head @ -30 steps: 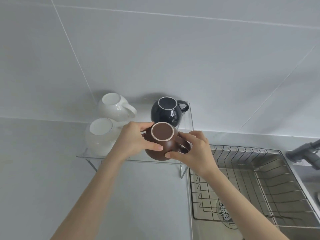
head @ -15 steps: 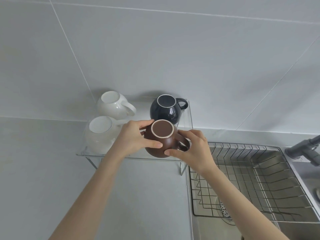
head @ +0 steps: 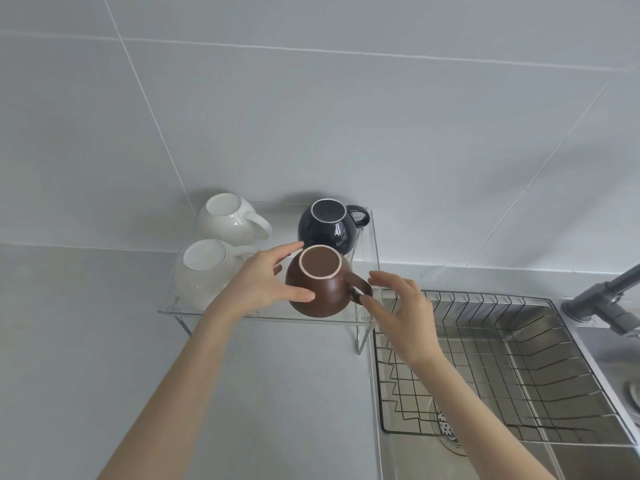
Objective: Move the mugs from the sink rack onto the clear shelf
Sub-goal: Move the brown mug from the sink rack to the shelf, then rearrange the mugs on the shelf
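Observation:
A brown mug (head: pixel 322 292) stands upside down at the front right of the clear shelf (head: pixel 270 318), its handle pointing right. My left hand (head: pixel 256 282) is at the mug's left side with fingers spread; only the thumb lies against it. My right hand (head: pixel 401 313) hovers open just right of the handle, thumb tip close to it. Behind the brown mug is an upturned navy mug (head: pixel 329 230). Two white mugs (head: pixel 225 216) (head: pixel 201 268) sit upturned on the shelf's left half. The wire sink rack (head: pixel 519 358) holds no mugs.
The shelf stands on thin legs on a grey counter (head: pixel 104 358) against a tiled wall. The steel sink with a drain (head: pixel 446 424) lies under the rack. A grey faucet (head: pixel 602 303) juts in from the right.
Both hands gripped the brown mug and set it onto the shelf. Now the right hand has come off the handle and the left fingers have loosened.

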Demonstrator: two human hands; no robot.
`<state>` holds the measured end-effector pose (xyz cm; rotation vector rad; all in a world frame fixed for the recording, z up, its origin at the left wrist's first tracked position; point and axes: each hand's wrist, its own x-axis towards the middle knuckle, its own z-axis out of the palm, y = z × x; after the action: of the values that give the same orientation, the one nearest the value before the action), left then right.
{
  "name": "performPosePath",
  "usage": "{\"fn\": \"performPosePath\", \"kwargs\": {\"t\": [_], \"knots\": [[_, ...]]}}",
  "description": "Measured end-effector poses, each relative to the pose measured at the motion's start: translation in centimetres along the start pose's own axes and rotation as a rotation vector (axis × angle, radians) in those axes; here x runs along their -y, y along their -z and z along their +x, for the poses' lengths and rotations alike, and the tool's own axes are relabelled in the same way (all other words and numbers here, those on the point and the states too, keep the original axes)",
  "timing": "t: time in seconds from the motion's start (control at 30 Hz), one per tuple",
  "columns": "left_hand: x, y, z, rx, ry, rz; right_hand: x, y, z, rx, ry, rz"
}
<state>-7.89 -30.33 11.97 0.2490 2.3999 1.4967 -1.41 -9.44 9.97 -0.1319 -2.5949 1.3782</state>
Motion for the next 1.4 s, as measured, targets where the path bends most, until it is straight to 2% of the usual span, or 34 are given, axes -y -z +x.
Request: {"fn": "performPosePath", "kwargs": {"t": [0.13, 0.27, 0.6, 0.73, 0.83, 0.9, 0.97, 1.07, 1.2, 1.4], "knots": [[0.8, -0.3, -0.6, -0.012, -0.036, -0.154, -0.6, 0.2, -0.2, -0.064, 0.040, -0.037], [1.2, -1.0, -0.9, -0.092, -0.050, -0.171, -1.1, 0.1, 0.6, -0.102, 0.066, -0.059], [1.2, -3.1, -1.8, -0.274, -0.052, -0.196, -2.2, 0.5, 2.4, -0.016, 0.018, -0.059], [1.3, -3.0, -2.0, -0.275, -0.035, -0.190, -2.3, 0.2, 2.4, -0.028, 0.028, -0.044], [0.3, -2.0, -1.7, -0.238, -0.006, -0.167, -2.0, 1.0, 2.8, 0.043, -0.014, 0.021], [-1.0, -0.9, -1.1, -0.269, 0.010, -0.170, -1.5, 1.8, 4.0, 0.102, -0.051, 0.094], [-2.2, 0.2, 0.5, -0.327, -0.026, -0.186, -1.2, 2.4, 6.3, 0.054, -0.035, 0.108], [-3.3, 0.8, 3.6, -0.367, -0.060, -0.131, -0.5, 2.0, 10.5, -0.041, -0.012, 0.075], [-2.8, -0.3, 6.7, -0.325, -0.040, -0.015, -0.9, -0.1, 14.3, 0.017, 0.002, -0.054], [-0.6, -1.3, 8.0, -0.353, -0.036, -0.075, -1.4, -1.2, 15.0, 0.002, 0.085, -0.131]]}}
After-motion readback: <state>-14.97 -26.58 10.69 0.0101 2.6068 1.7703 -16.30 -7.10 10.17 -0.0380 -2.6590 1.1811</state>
